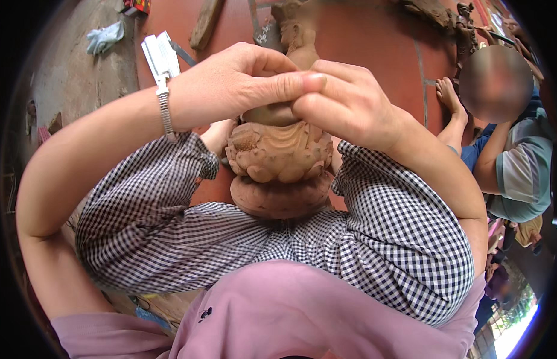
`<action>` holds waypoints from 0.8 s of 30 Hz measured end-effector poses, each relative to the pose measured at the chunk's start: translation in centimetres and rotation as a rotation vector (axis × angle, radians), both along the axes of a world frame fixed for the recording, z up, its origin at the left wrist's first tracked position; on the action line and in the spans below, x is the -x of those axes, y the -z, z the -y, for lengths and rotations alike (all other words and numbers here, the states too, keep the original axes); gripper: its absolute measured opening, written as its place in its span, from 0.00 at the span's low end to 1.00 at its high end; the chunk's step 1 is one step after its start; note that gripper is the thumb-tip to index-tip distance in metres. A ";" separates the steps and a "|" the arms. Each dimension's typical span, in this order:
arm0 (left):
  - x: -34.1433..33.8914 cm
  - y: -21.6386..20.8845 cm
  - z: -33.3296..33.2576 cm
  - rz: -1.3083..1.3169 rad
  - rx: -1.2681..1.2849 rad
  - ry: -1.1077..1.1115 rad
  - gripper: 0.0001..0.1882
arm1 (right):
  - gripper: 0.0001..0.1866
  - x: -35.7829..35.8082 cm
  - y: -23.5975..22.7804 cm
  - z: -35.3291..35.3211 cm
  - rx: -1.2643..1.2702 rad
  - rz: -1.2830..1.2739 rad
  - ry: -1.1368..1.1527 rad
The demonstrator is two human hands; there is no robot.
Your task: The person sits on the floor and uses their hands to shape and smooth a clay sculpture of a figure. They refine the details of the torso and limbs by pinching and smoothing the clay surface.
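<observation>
On the reddish floor (pixel 377 66) is a carved brown statue (pixel 278 149); over it, the left hand (pixel 242 84) and right hand (pixel 353 107) meet, curled. Whether either grip pinches anything, I cannot tell.

From my remote end I can read no lettering or numbers; I make out only a small black blot-shaped mark (pixel 205 314) on the mauve fabric shirt (pixel 284 311).

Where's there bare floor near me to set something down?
Red tiles between the brown carving and the neighbour's bare foot; grey floor between the pale-blue glove and your left forearm. Crowded: between your checked trouser legs, where the carving stands.
</observation>
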State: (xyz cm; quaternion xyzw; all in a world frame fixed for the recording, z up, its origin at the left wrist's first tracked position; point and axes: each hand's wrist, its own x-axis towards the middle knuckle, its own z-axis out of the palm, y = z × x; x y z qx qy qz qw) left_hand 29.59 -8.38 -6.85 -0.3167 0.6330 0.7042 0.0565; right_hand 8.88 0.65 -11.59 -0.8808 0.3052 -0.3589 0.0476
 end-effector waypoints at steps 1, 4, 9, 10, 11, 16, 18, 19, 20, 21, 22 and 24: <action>0.7 0.0 -0.2 -0.049 -0.097 -0.011 0.20 | 0.10 0.4 0.3 -0.1 -0.043 0.046 0.020; -0.9 3.0 -2.2 -0.155 0.014 -0.201 0.22 | 0.18 0.9 0.2 -1.4 -0.349 0.227 -0.023; -2.0 6.2 -7.1 -0.179 0.368 -0.477 0.15 | 0.23 1.3 2.3 -2.7 -0.718 0.768 0.215; -1.4 5.7 -8.4 -0.143 0.488 -0.492 0.15 | 0.21 2.0 3.8 -2.6 -0.687 0.695 0.341; -1.6 6.5 -9.5 -0.067 0.632 -0.480 0.14 | 0.22 2.1 5.6 -2.1 -0.615 0.622 0.394; -0.5 10.3 -14.0 0.004 1.137 -0.464 0.07 | 0.36 3.5 10.5 -3.6 -0.606 0.276 0.604; -0.7 10.1 -14.3 0.079 1.149 -0.487 0.06 | 0.41 3.5 10.2 -3.7 -0.727 0.260 0.544; -0.6 9.9 -14.4 0.103 1.126 -0.464 0.06 | 0.42 3.1 10.3 -4.1 -0.746 0.249 0.531; -0.4 9.7 -14.4 0.127 1.103 -0.440 0.05 | 0.43 2.8 10.3 -4.1 -0.764 0.240 0.520; 0.0 9.8 -14.1 0.140 1.126 -0.403 0.06 | 0.44 2.8 10.2 -4.0 -0.779 0.249 0.517; 0.6 10.0 -13.6 0.153 1.150 -0.366 0.07 | 0.44 2.7 10.1 -3.8 -0.792 0.259 0.515; 1.5 10.2 -13.4 0.170 1.209 -0.330 0.08 | 0.46 2.7 10.3 -3.9 -0.812 0.273 0.507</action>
